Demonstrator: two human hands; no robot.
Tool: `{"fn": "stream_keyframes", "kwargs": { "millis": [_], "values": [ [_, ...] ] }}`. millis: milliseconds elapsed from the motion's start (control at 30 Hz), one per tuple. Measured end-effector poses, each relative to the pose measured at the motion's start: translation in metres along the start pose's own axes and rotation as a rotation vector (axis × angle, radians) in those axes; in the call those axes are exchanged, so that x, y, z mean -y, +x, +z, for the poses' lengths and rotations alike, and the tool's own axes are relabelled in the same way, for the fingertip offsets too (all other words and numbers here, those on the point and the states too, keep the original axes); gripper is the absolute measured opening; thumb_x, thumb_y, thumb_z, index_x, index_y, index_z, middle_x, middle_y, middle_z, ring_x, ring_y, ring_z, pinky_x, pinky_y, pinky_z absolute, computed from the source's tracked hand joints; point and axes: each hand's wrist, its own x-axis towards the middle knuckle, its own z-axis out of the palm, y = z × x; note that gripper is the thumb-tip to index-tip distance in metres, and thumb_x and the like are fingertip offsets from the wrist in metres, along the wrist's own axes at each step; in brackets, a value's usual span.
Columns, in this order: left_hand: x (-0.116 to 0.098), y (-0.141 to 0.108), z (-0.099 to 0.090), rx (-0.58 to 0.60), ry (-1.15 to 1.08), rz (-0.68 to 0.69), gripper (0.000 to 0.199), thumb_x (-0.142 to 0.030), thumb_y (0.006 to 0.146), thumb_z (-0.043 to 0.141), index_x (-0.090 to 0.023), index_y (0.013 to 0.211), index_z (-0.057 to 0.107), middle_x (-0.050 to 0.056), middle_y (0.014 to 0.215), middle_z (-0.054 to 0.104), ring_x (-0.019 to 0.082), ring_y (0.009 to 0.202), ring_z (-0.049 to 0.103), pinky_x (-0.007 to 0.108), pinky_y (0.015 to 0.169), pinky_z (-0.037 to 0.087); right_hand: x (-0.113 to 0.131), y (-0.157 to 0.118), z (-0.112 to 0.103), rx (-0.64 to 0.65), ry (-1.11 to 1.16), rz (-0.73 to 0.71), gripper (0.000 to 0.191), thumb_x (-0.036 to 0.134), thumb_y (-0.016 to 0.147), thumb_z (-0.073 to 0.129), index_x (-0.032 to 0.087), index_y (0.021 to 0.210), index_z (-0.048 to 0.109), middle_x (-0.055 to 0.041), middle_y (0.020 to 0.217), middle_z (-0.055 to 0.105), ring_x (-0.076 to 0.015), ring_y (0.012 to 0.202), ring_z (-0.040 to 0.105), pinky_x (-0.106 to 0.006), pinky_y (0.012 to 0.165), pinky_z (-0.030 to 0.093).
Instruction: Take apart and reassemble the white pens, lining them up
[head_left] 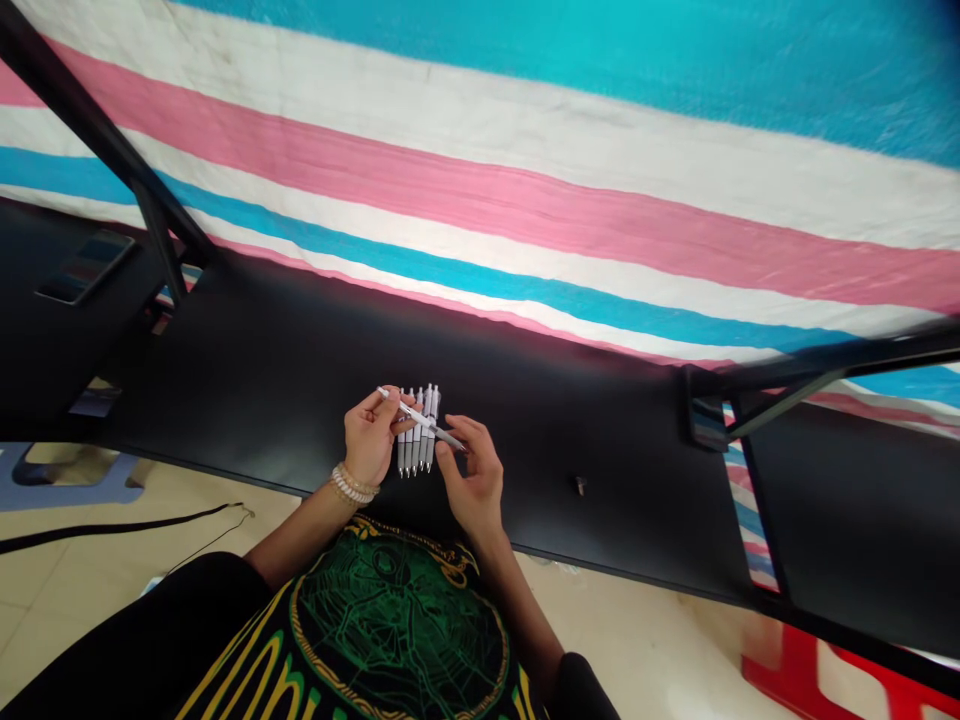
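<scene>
A white ballpoint pen with a grey grip (421, 418) is held slantwise over the black table. My left hand (369, 440), with a beaded bracelet on its wrist, pinches the pen's upper, clicker end. At the grey tip end, my right hand (474, 474) has its thumb and fingers curled around the pen. Under the held pen, several matching white and grey pens (417, 455) lie side by side in a row, tips toward me. Part of that row is hidden by the held pen and my left fingers.
The black table (570, 410) runs across the view, with a small dark piece (580, 486) on its right part. A phone (86, 267) lies far left. Black metal supports (161, 230) and a striped sheet (480, 200) stand behind. A red stool (802, 665) is below right.
</scene>
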Motion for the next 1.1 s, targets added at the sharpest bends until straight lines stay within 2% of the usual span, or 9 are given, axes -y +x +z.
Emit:
{"fn": "stream_keyframes", "kwargs": {
  "millis": [33,100,200,300,367,500,600,900,1100],
  "values": [
    [0.0,0.0,0.0,0.001,0.005,-0.001,0.031,-0.042,0.08,0.077,-0.016,0.091,0.066,0.005,0.086,0.072,0.017,0.08,0.073,0.032,0.075,0.061,-0.001,0.0,0.001,0.011,0.023,0.053,0.03,0.031,0.093,0.061,0.022,0.12,0.067,-0.0094,0.108,0.069,-0.0187,0.089,0.068,-0.034,0.078,0.058],
    [0.0,0.0,0.0,-0.003,0.004,0.003,0.031,-0.042,0.08,0.077,-0.016,0.091,0.066,0.005,0.086,0.073,0.018,0.08,0.073,0.032,0.075,0.061,-0.002,-0.001,0.002,0.02,0.029,0.084,0.025,0.032,0.095,0.058,0.021,0.115,0.069,-0.0063,0.094,0.072,-0.017,0.078,0.067,-0.031,0.07,0.057],
    [0.0,0.002,-0.003,-0.016,-0.009,0.013,0.031,-0.041,0.079,0.078,-0.015,0.092,0.066,0.006,0.087,0.073,0.019,0.084,0.073,0.034,0.08,0.061,-0.002,0.0,-0.001,0.009,-0.037,-0.039,0.014,0.027,0.092,0.062,0.022,0.096,0.074,-0.0062,0.096,0.071,-0.0186,0.086,0.068,-0.032,0.077,0.056],
    [-0.001,0.003,-0.005,-0.021,-0.013,0.018,0.031,-0.041,0.08,0.077,-0.015,0.092,0.066,0.006,0.088,0.073,0.019,0.085,0.074,0.034,0.081,0.06,-0.001,0.002,-0.006,0.0,-0.095,-0.123,0.013,0.024,0.093,0.06,0.022,0.092,0.073,-0.0065,0.098,0.07,-0.0187,0.089,0.067,-0.031,0.078,0.056],
    [-0.001,0.003,-0.005,-0.028,-0.012,0.016,0.031,-0.04,0.079,0.078,-0.015,0.093,0.067,0.006,0.088,0.073,0.019,0.085,0.074,0.033,0.081,0.06,-0.001,0.002,-0.01,0.031,-0.174,-0.161,0.017,0.021,0.095,0.056,0.022,0.101,0.072,-0.0065,0.098,0.069,-0.0179,0.088,0.066,-0.03,0.077,0.055],
    [-0.001,0.001,-0.002,-0.028,-0.003,0.016,0.032,-0.04,0.079,0.079,-0.014,0.093,0.067,0.006,0.088,0.073,0.019,0.085,0.073,0.034,0.081,0.06,-0.005,0.002,-0.013,0.192,-0.456,-0.225,0.047,0.009,0.094,0.042,0.025,0.134,0.061,-0.0076,0.105,0.064,-0.0167,0.087,0.063,-0.029,0.078,0.053],
    [0.0,0.001,-0.002,-0.025,-0.006,0.026,0.032,-0.041,0.078,0.079,-0.015,0.092,0.067,0.007,0.088,0.073,0.02,0.085,0.073,0.035,0.081,0.06,-0.008,0.001,-0.014,0.238,-0.592,-0.232,0.059,0.001,0.088,0.037,0.027,0.137,0.059,-0.0083,0.107,0.06,-0.0171,0.087,0.062,-0.029,0.076,0.052],
    [-0.009,0.019,-0.018,-0.163,-0.16,0.0,0.03,-0.032,0.075,0.083,-0.013,0.092,0.067,0.007,0.089,0.075,0.02,0.087,0.074,0.033,0.081,0.061,-0.007,0.001,-0.03,0.13,-0.403,-0.21,0.042,0.012,0.098,0.04,0.026,0.128,0.065,-0.0055,0.098,0.06,-0.0153,0.083,0.061,-0.028,0.076,0.051],
    [-0.01,0.021,-0.014,-0.143,-0.178,-0.027,0.028,-0.03,0.077,0.082,-0.013,0.093,0.067,0.008,0.09,0.075,0.02,0.086,0.075,0.03,0.078,0.061,-0.003,0.005,-0.024,0.137,-0.359,-0.216,0.04,0.014,0.099,0.04,0.025,0.127,0.065,-0.0058,0.098,0.06,-0.0151,0.084,0.062,-0.027,0.074,0.052]
  ]
}}
